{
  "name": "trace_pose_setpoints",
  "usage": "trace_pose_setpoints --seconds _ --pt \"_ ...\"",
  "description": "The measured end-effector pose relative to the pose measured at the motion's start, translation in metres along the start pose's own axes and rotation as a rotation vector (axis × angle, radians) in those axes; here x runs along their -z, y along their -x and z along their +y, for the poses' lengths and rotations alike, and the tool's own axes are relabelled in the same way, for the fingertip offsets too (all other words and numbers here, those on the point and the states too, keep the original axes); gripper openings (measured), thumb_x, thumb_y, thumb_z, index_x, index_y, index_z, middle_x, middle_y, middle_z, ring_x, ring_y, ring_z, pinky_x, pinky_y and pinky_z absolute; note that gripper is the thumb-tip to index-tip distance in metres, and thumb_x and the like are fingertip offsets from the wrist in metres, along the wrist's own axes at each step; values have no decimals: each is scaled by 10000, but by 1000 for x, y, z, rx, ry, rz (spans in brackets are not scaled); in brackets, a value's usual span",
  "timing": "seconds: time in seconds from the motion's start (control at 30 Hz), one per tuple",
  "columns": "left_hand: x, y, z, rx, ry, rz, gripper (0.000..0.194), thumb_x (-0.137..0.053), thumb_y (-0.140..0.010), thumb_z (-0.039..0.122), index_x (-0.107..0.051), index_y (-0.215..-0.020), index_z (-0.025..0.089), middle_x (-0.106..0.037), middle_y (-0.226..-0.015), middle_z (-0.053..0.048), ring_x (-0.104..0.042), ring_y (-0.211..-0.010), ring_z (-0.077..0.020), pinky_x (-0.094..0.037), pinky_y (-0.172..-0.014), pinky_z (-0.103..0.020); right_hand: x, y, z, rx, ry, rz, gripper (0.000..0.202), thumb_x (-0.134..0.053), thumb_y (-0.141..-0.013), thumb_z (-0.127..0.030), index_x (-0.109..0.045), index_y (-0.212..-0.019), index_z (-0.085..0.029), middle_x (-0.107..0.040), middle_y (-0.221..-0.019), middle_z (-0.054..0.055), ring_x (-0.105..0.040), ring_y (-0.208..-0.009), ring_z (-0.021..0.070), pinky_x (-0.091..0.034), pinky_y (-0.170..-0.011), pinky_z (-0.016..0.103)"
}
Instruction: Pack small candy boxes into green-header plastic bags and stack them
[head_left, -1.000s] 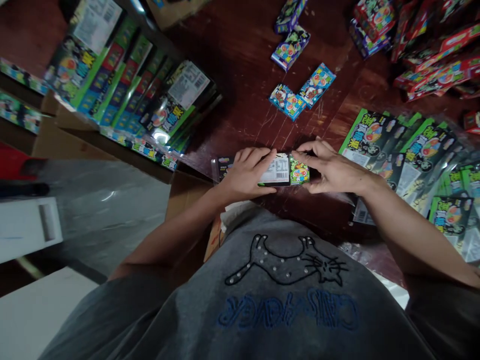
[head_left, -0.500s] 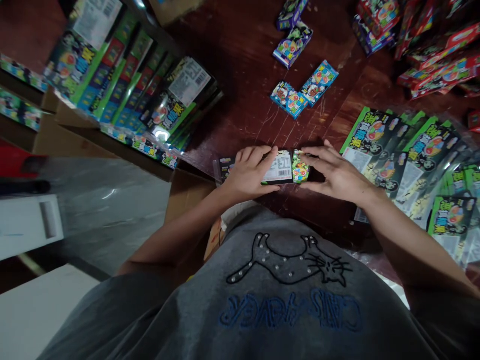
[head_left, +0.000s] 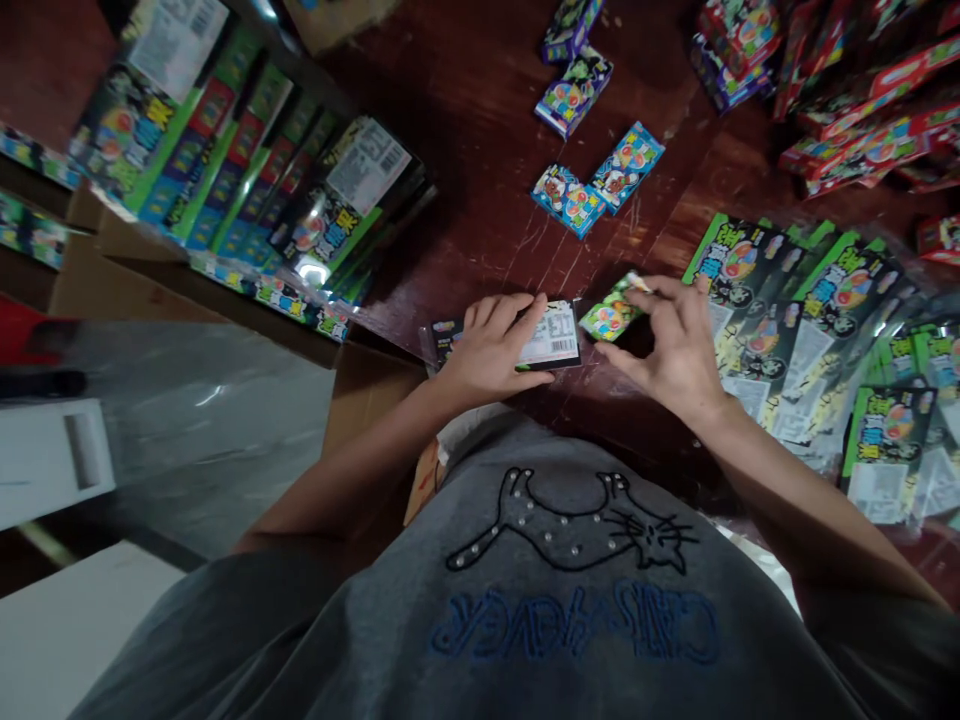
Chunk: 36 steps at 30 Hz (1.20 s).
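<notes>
From where I stood, the small green box (head_left: 611,312) had just parted from the end of the black packet (head_left: 556,335) and tilted, leaving that end uncovered. The right hand (head_left: 679,350) had it lightly between fingers and thumb; the left hand (head_left: 487,345) straddled the packet, pinning it against the red-brown tabletop (head_left: 480,225), near two blue boxes (head_left: 630,165).

Scratched reddish table (head_left: 480,230) bears small boxes (head_left: 628,168); flat black-green packages (head_left: 851,290).
</notes>
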<state>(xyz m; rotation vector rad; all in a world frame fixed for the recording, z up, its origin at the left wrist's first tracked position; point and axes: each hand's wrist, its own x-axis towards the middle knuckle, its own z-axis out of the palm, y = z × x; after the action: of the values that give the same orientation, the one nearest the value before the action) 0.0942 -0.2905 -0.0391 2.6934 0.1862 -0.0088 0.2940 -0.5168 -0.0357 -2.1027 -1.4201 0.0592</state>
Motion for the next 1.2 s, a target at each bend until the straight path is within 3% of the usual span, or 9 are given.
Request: trace_pose_setpoints --seconds 0.13,0.23,0.33,0.47,0.6,0.7,1.03,1.13,1.2 --pt "1 0 -5 6 5 -16 1132 -777 -861 738 -345 -1718 139 -512 -1564 -224 -468 -1366 -432 -359 -1124 -532 7 -20 22 173 -165 -247 618 -713 -977 -521 -577 -1498 -218 -604 -1542 178 -585 -1453 369 -232 -1350 726" --pt "2 -1 -4 16 2 -28 1138 -807 -842 713 -355 -1713 138 -513 -1566 -227 -463 -1375 -438 -356 -1138 -540 18 -25 21 236 -170 -360 582 -701 -990 -473 -584 -1515 -250 -524 -1650 156 -479 -1552 395 -176 -1340 777" --pt "5 0 0 21 17 -26 1104 -794 -844 722 -374 -1710 181 -528 -1564 -209 -468 -1371 -436 -362 -1141 -549 22 -22 5 204 -113 -331 439 -755 -952 -487 -719 -1349 -306 -497 -1672 98 -390 -1584 452 -71 -1316 844" --pt "9 9 2 3 26 7 1016 -727 -894 752 -434 -1686 187 -570 -1526 -200 -498 -1347 -410 -372 -1134 -533 17 -14 -20 163 -162 -301 190 -785 -943 -454 -808 -1091 -338 -504 -1648 17 -442 -1541 392 -102 -1350 795" --pt "10 19 -1 4 43 57 1036 -705 -905 771 -417 -1694 163 -552 -1545 -205 -506 -1357 -396 -382 -1132 -516 10 -10 -27 103 -244 -337 243 -784 -954 -415 -803 -1189 -359 -211 -1837 -66 -182 -1693 421 -151 -1319 827" --pt "10 21 -2 4 49 55 1019 -703 -919 748 -409 -1697 159 -545 -1551 -206 -508 -1367 -394 -383 -1139 -514 9 -10 -28 71 -265 -347 215 -746 -985 -381 -809 -1188 -347 -115 -1857 -91 -93 -1717 419 -162 -1299 845" --pt "10 23 5 -34 88 33 1012 -638 -941 797 -408 -1703 172 -566 -1534 -207 -503 -1372 -398 -373 -1139 -520 12 -8 -26 100 -248 -403 82 -780 -956 -366 -834 -1011 -335 -126 -1845 -146 10 -1722 431 -106 -1270 896" --pt "7 22 8 -56 83 36 1005 -640 -940 794 -422 -1692 163 -570 -1529 -209 -509 -1367 -395 -376 -1135 -516 9 -3 -28 124 -199 -382 114 -755 -976 -399 -815 -960 -304 -127 -1846 -141 -14 -1721 434 -75 -1276 895" --pt "4 21 12 16 64 63 1016 -680 -915 774 -415 -1692 176 -561 -1538 -206 -513 -1355 -401 -375 -1131 -527 4 3 -33 119 -100 -312 110 -742 -983 -391 -800 -992 -297 -211 -1836 -94 -75 -1719 427 -29 -1291 879"
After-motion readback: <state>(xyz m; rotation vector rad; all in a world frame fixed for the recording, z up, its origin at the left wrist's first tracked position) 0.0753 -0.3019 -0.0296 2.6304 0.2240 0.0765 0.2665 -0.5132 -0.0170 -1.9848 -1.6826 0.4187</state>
